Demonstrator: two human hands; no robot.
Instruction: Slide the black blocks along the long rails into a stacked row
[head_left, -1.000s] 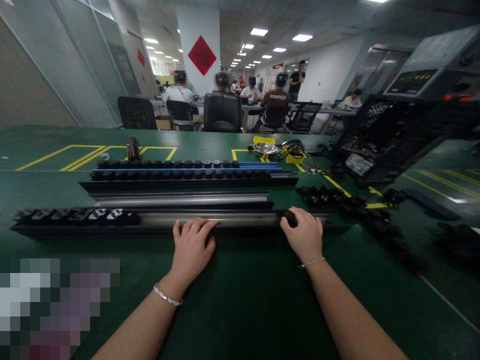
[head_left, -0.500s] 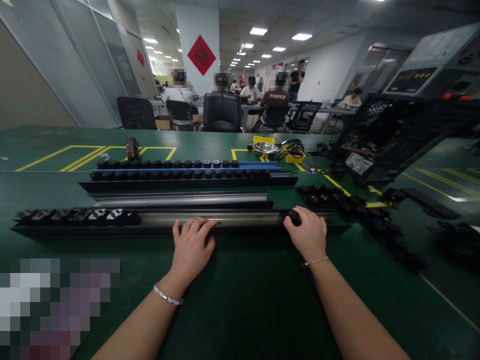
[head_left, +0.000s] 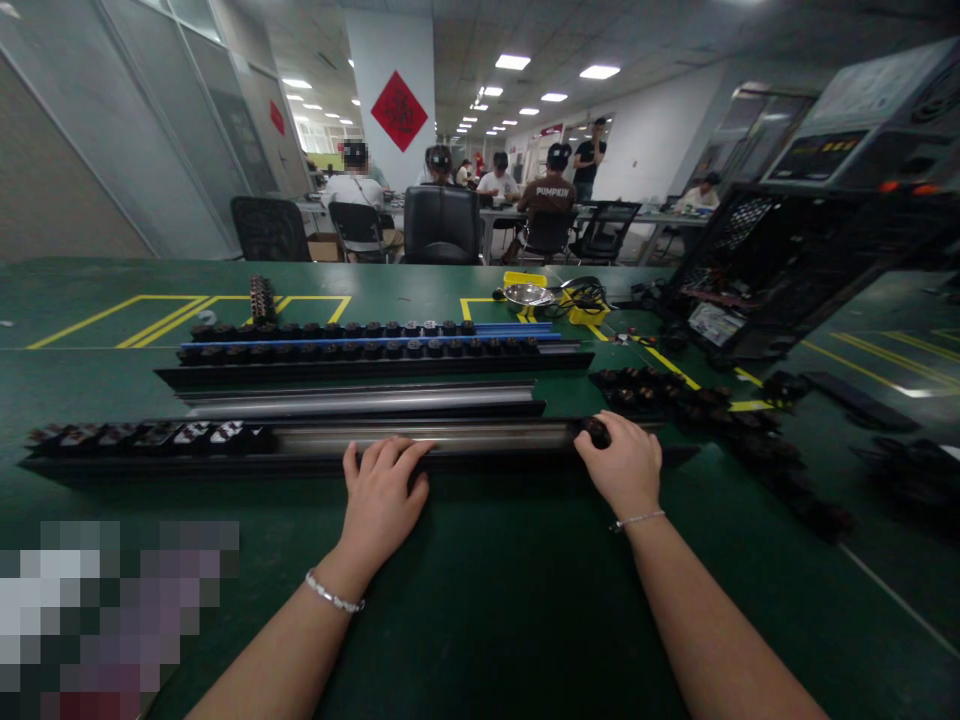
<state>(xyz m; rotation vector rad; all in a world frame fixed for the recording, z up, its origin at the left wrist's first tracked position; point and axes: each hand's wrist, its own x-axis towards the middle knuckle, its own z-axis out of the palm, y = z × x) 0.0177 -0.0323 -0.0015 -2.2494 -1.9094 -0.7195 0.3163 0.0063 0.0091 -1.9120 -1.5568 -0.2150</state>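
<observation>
Two hands are on the long front rail, and the right one holds a small dark part.
The right hand (head_left: pixel 628 468) has its thumb and fingers closed around the small dark part (head_left: pixel 598 432), near the right end of the front rail (head_left: pixel 495 437); the left hand (head_left: pixel 386 495) lies with fingers loosely spread, touching the rail near its middle. Dark pieces (head_left: pixel 150 436) fill its left end. Behind it, on the green worktop (head_left: pixel 510 600), is a shorter silver rail (head_left: pixel 375 402).
</observation>
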